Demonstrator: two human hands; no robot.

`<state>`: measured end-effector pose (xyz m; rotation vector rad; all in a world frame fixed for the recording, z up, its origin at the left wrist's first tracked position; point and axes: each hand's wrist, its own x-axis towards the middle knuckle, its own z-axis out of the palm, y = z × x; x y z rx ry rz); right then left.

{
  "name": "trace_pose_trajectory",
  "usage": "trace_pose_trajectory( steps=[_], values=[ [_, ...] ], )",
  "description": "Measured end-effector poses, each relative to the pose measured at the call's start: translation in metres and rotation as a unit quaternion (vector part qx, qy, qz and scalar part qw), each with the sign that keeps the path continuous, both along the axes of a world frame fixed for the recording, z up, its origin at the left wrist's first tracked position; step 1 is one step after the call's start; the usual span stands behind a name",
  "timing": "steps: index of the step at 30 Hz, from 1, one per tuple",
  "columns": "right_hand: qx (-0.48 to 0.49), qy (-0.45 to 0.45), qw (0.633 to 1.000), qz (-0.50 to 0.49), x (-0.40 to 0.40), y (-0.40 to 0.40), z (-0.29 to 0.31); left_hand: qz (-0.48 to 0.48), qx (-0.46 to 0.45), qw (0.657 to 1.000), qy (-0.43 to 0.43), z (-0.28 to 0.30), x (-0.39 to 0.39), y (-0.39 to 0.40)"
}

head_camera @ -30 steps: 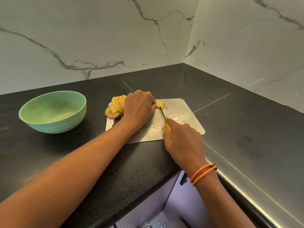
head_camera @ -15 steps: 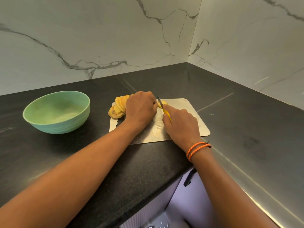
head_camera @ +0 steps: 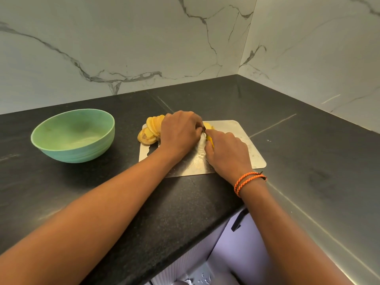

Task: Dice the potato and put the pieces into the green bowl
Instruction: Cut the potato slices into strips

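We find the left hand [head_camera: 180, 133] curled over the potato [head_camera: 153, 129], already cut into slices, on the steel cutting board [head_camera: 242, 140]. The right hand [head_camera: 227, 151] has its grip clenched around a yellow-handled knife [head_camera: 210, 139]; the blade appears to meet the potato, though the hands hide it. The green bowl [head_camera: 74, 135] stands on the black bench [head_camera: 127, 194], left of the board.

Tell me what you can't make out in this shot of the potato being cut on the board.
All in the head view:
- Potato: the part being cut is hidden under the left hand.
- Knife: only a sliver of yellow handle shows, and the blade is hidden between the left hand and the right hand.
- Green bowl: its near inner wall is hidden by the rim.
- Cutting board: its middle is covered by both hands.
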<state>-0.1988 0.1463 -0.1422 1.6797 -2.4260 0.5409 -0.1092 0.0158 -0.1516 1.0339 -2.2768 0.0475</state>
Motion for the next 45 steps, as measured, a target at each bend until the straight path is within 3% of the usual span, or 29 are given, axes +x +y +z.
trace_pose_trajectory(
  steps=[15,27,31,37,45],
  values=[
    [-0.025,-0.028,0.999,0.037,0.009,0.070,0.004,0.011,-0.011,1.000,0.004,0.003,-0.003,0.003],
    [-0.076,0.017,0.997,-0.021,-0.054,0.020,0.004,-0.066,-0.006,0.998,-0.018,0.007,-0.001,0.010],
    [-0.117,0.008,0.992,-0.049,-0.059,0.015,0.001,-0.082,0.034,0.996,-0.028,0.013,-0.007,0.006],
    [-0.090,0.029,0.995,-0.044,-0.057,0.015,0.001,-0.147,0.115,0.972,-0.140,0.023,-0.013,-0.005],
    [-0.098,0.020,0.994,-0.050,-0.059,0.015,0.001,-0.124,0.085,0.983,-0.105,0.027,-0.009,-0.009]
  ],
)
